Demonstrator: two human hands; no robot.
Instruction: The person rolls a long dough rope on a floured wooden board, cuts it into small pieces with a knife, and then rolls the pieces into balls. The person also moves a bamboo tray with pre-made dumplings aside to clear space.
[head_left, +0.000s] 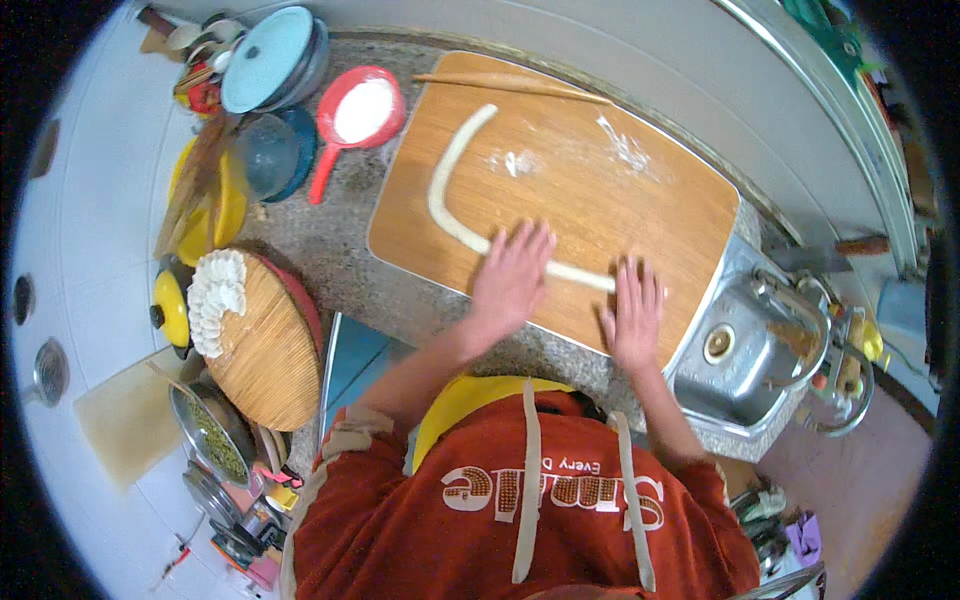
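Note:
A long rope of pale dough (444, 184) lies in a hooked curve on a wooden board (637, 210) with a light rim. My left hand (514, 277) rests palm down across the lower stretch of the rope, covering part of it. Farther right, my right hand (636, 315) lies flat over the rope's right end, which is hidden beneath the fingers. Between the two hands a straight length of dough shows. Neither hand is closed around it. White flour (517, 163) is smeared on the board, and a slim wooden rolling pin (517, 85) lies along its far edge.
Left of the board sits a red handled scoop (364, 112) of white powder. Shaped white dumplings (217, 292) stand on a round wooden lid (266, 352). A metal bowl (214, 431) holds green filling. A steel sink (724, 375) adjoins the board's right side.

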